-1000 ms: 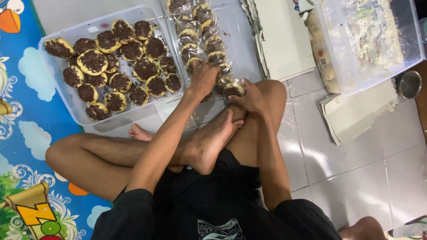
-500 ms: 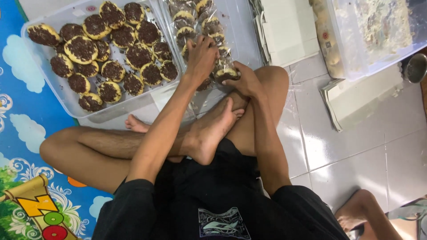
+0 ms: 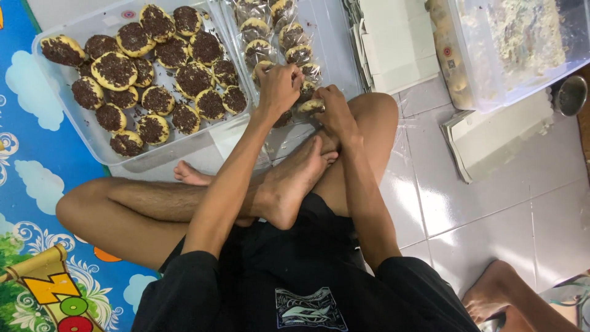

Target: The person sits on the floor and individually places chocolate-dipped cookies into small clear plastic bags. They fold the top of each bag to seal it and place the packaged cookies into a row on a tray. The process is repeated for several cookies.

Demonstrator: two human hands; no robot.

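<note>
Sitting cross-legged on the tiled floor [image 3: 491, 184], person at work on small chocolate-topped pastries. Well left of the hands: clear plastic tray [image 3: 74, 132] on a blue patterned mat [image 3: 24, 166], filled with unwrapped pastries [image 3: 153, 67]. Left hand [image 3: 278, 89] clenched, fingers curled down on a wrapped pastry [image 3: 264, 69] at the near end of the row of bagged pastries [image 3: 276, 34]; what exactly it pinches is hidden under the knuckles. Just right of it, almost touching, right hand [image 3: 335, 114] closed around another wrapped pastry [image 3: 309, 106], plastic showing at the fingertips. Step in hand looks like bagging or setting packed pieces into the row. Next move likely calls for steady tension on the thin film without crushing the topping. Further right: stacked flat white cardboard [image 3: 393, 43], clear lidded bin [image 3: 522, 49], small metal cup [image 3: 571, 95].
</note>
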